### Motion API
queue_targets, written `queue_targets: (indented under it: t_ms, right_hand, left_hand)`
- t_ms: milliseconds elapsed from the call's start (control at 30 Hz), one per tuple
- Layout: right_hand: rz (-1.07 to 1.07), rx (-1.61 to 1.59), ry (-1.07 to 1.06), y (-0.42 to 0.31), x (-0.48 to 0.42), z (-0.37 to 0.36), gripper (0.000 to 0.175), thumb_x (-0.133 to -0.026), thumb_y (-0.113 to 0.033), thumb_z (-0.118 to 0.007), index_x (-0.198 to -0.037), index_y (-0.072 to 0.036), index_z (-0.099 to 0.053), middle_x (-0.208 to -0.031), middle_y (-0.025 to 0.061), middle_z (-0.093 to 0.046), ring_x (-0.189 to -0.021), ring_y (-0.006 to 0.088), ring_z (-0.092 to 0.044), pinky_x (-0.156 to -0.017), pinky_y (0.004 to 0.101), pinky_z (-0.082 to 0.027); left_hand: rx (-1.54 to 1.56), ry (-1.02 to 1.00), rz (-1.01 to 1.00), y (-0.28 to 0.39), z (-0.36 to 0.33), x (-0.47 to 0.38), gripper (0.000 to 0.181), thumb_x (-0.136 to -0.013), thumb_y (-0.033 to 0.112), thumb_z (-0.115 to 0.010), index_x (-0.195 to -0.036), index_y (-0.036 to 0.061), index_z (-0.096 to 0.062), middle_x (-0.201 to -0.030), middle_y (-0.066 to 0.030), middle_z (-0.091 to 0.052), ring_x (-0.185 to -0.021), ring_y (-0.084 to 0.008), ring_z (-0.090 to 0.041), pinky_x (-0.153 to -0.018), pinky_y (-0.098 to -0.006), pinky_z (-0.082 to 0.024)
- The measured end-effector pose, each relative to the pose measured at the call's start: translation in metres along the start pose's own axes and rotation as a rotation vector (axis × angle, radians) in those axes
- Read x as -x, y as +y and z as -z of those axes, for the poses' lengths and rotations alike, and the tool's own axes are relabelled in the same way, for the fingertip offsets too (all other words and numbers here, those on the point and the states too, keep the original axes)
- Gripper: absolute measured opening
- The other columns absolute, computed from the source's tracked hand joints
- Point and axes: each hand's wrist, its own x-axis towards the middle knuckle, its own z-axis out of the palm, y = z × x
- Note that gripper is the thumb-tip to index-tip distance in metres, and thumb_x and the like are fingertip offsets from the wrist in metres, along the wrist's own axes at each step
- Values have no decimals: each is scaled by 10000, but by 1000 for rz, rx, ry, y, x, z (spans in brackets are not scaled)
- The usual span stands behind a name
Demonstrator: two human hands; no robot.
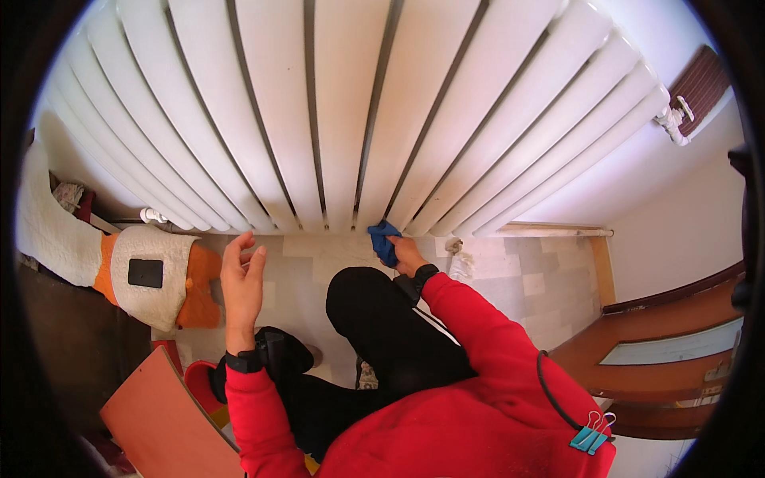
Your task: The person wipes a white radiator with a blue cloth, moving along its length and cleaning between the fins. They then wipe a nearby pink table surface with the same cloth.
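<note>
A tall white column radiator [340, 107] fills the upper part of the head view. My right hand [407, 256] grips a bunched blue cloth [384, 242] against the foot of the radiator's columns, a little right of the middle. My left hand [244, 278] is raised over the floor at the left, fingers apart and slightly curled, with nothing in it. Both wrists carry black straps, and red sleeves cover my arms.
An orange seat with a white quilted cover [179, 251] and a dark flat rectangular device [145, 273] stands left. An orange-red panel [158, 412] is at lower left. A white crumpled item [461, 263] lies right of the cloth. A radiator valve [675, 119] and brown door [645, 358] are at right.
</note>
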Motion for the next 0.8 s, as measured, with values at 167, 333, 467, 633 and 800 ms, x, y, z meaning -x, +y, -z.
queue_targets:
  t_ms: [167, 333, 467, 633, 800]
  right_hand:
    - [-144, -42, 60, 9, 1, 37, 344, -999, -266, -657, -1186, 15, -586, -996, 168, -677, -819, 309, -675, -626, 477, -581]
    - [-90, -324, -50, -25, 43, 58, 425, -1075, -346, -515, -1346, -20, -539, -1167, 178, -688, -974, 285, -680, -774, 393, -560]
    - [147, -393, -248, -55, 90, 45, 452, -1042, -322, -616, -1378, -27, -544, -1185, 124, -698, -988, 250, -685, -833, 360, -552]
    - [155, -365, -174, -50, 82, 41, 387, -1022, -289, -641, -1326, -54, -593, -1147, 111, -710, -975, 254, -689, -852, 383, -558]
    - [-37, -407, 15, -12, 0, 52, 222, -981, -153, -651, -1157, -18, -638, -1064, 150, -712, -922, 298, -701, -757, 457, -590]
  left_hand:
    - [-13, -5, 10, -5, -2, -2, 397, -980, 152, -678, -1350, 25, -607, -1233, -90, -656, -964, -164, -636, -824, -312, -533]
    - [-33, -16, -10, -4, -2, 0, 399, -980, 157, -679, -1347, 17, -606, -1233, -94, -659, -967, -169, -637, -827, -317, -532]
    - [-25, -18, 2, 1, -3, 2, 397, -984, 159, -674, -1346, 12, -605, -1234, -99, -657, -968, -176, -640, -827, -319, -533]
    - [-61, -50, 17, 8, -5, 4, 392, -992, 162, -649, -1351, 8, -609, -1234, -84, -658, -1022, -172, -611, -908, -313, -500]
    - [-108, -69, 1, 6, -9, 3, 385, -990, 166, -658, -1338, 6, -614, -1223, -88, -660, -1000, -178, -620, -884, -321, -513]
